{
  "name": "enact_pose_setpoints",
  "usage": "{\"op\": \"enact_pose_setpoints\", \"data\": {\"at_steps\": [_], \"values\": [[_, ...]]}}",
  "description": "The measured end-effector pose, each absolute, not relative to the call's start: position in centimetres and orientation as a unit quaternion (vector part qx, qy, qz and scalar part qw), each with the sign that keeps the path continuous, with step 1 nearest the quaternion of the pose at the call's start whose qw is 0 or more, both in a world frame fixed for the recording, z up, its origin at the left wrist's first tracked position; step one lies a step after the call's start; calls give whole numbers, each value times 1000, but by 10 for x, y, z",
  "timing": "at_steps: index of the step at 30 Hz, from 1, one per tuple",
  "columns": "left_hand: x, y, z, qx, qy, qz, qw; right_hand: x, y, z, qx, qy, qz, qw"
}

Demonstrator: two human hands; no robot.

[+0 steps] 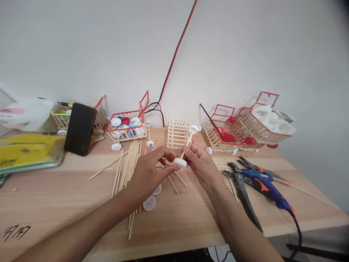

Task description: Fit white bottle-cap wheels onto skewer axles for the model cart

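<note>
The left hand (152, 165) pinches the rim of a near white bottle cap (180, 163) between thumb and fingertips. The right hand (200, 160) pinches a thin wooden stick (186, 145) that runs up and away from that cap, with a far white bottle cap (193, 129) at its other end. The piece is held above the bench (68, 203), tilted, between the two hands. The step in hand looks like seating or straightening a cap on the stick's near end, making a pair of wheels on an axle; whether the cap is fixed or only resting there cannot be told. The move seems to call for a steady right hand and a light left pinch, keeping the cap centred and square to the stick so that it would roll true.

Just beyond the hands stands a bare stick basket (174, 140). Loose white caps (149, 203) lie below the left hand, near a spread of loose sticks (128, 167). To the right rest black-handled cutters (242, 193) and a blue glue gun (263, 181). Farther back, a red-rimmed mini cart (111, 123) full of caps stands on white cap wheels.
</note>
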State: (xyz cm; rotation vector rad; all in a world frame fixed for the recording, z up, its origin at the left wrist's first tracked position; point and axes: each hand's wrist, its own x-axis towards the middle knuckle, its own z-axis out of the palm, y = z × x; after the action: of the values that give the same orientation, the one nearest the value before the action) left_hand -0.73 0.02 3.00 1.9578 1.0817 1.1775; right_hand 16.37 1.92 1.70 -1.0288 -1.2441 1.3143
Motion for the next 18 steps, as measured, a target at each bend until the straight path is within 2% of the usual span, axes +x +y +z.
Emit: {"op": "enact_pose_setpoints", "data": {"at_steps": [18], "values": [[-7, -1, 24, 784, 370, 437, 240, 164, 16, 22, -437, -592, 497, 461]]}}
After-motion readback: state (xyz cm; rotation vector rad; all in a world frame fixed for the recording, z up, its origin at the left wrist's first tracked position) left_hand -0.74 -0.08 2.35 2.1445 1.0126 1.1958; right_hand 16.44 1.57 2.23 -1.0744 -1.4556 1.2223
